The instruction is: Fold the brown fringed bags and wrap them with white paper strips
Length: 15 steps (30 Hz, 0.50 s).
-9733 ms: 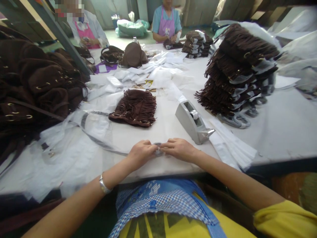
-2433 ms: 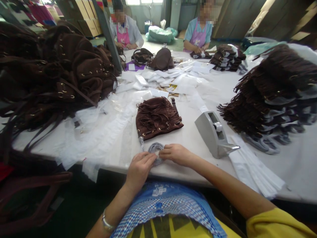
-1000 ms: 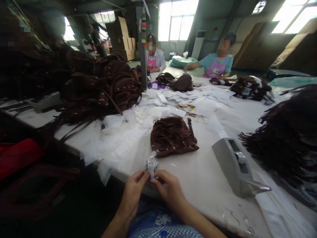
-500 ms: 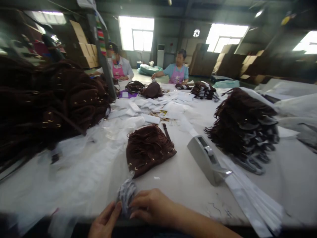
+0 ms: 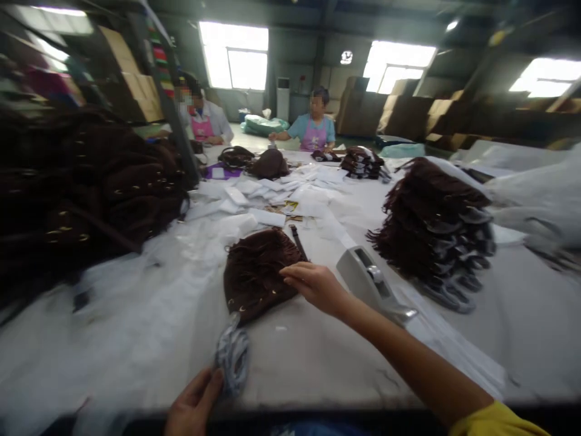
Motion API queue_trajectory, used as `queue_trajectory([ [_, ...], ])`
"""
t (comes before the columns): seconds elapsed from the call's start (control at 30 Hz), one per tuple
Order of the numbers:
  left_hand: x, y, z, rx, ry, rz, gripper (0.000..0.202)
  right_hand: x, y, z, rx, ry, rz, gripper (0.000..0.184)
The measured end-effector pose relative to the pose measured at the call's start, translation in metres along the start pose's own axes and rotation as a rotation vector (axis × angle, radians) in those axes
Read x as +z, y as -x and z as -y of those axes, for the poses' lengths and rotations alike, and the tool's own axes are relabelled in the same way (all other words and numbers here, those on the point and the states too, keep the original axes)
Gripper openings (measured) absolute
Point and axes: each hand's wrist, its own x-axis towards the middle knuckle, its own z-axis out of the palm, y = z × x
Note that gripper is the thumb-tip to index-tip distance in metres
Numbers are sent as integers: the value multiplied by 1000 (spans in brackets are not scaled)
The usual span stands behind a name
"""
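Observation:
A brown fringed suede bag (image 5: 258, 272) lies on the white table (image 5: 327, 357) in front of me. My right hand (image 5: 315, 286) reaches forward and rests on the bag's right edge, fingers curled over the fringe. A strap wrapped in clear plastic, coiled into a grey bundle (image 5: 232, 357), trails from the bag toward the table's near edge. My left hand (image 5: 193, 406) sits at the bottom of the view with its thumb against that bundle; its fingers are mostly out of frame.
A grey tape dispenser (image 5: 370, 283) stands right of the bag, white plastic sleeves (image 5: 458, 351) beside it. Stacks of fringed bags (image 5: 436, 224) rise at right, a dark bag heap (image 5: 82, 188) at left. Loose white wrappers (image 5: 281, 197) litter the middle. Two people (image 5: 313, 127) work at the far end.
My right hand has let go of the wrapped strap bundle and moved forward onto the fringed bag. The left hand stays by the bundle. The view has shifted slightly.

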Motion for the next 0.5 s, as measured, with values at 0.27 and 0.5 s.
queue_trajectory([
  [0.27, 34, 2, -22, 165, 233, 271, 40, 106, -110, 58, -460, -163, 363, 24],
  [0.5, 33, -23, -10, 182, 279, 325, 47, 228, -191, 99, -718, -37, 554, 29],
])
